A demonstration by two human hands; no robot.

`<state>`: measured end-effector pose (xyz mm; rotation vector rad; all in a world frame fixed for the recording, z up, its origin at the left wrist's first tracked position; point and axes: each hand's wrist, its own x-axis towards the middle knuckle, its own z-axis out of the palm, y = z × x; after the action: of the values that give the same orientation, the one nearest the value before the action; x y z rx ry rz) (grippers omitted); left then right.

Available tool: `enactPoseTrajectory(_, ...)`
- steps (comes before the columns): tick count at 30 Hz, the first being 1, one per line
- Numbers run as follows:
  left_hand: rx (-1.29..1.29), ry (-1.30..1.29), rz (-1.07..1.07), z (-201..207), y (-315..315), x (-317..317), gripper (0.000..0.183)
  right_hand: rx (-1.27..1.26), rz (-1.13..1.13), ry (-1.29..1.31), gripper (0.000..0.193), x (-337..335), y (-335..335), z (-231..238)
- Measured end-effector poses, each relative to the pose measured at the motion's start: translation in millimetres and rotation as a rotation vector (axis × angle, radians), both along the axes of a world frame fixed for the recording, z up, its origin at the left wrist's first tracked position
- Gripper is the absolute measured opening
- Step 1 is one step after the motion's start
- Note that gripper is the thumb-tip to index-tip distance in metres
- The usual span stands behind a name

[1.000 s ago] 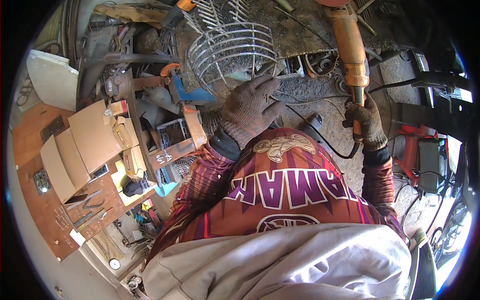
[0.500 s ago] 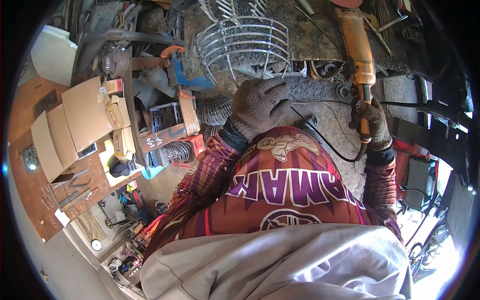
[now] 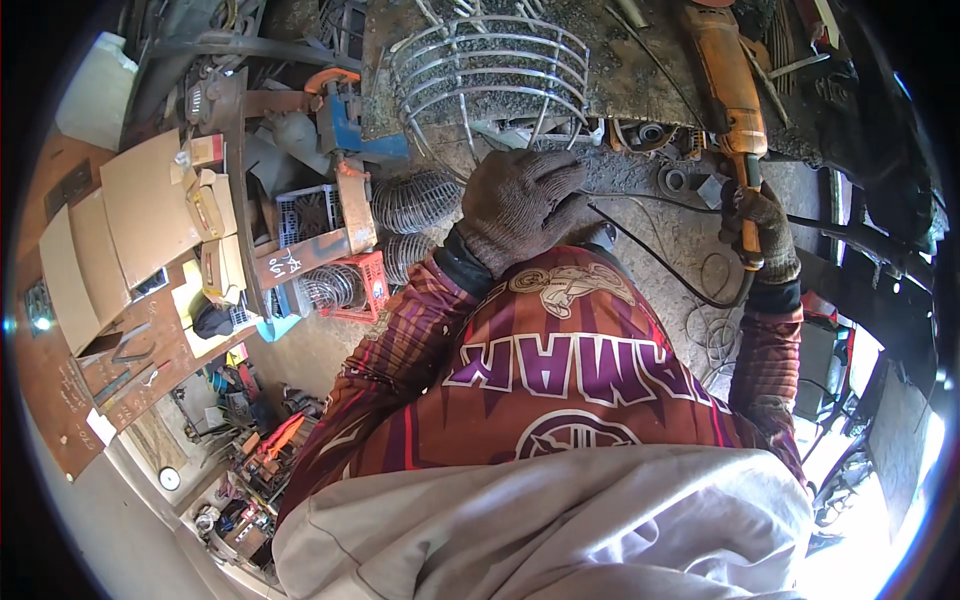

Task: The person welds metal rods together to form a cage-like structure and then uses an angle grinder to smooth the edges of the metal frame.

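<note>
Welded-rod cage [image 3: 490,88]: over the grimy workbench [image 3: 622,88].
Left hand [image 3: 522,205]: gloved, near lower cage rods, fingers loosely bent; cannot tell if gripping.
Angle grinder [image 3: 733,90]: orange, over bench edge.
Right hand [image 3: 767,230]: gloved, fingers wrapped around grinder handle.

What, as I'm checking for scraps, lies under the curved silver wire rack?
Through the wire rack, dark gritty worktop shows, plus unclear pale pieces beyond its edge. Whatever the rack's metal or the brown-gloved left hand hides cannot be seen.
</note>
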<state>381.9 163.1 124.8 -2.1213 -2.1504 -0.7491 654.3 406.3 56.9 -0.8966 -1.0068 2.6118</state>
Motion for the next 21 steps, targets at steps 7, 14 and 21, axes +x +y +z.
enactPoseTrajectory(7, -0.051, -0.047, 0.0, -1, 2, -1, 0.029, 0.018, 0.003, -0.031, 0.063, 0, 1, 3)
enactPoseTrajectory(14, -0.032, -0.182, -0.02, 11, -6, -2, 0.027, 0.168, -0.022, -0.291, 0.04, -8, -1, 22)
enactPoseTrajectory(21, -0.052, -0.367, -0.033, 25, -37, -6, 0.026, 0.577, 0.094, -0.709, 0.039, -28, -23, 72)
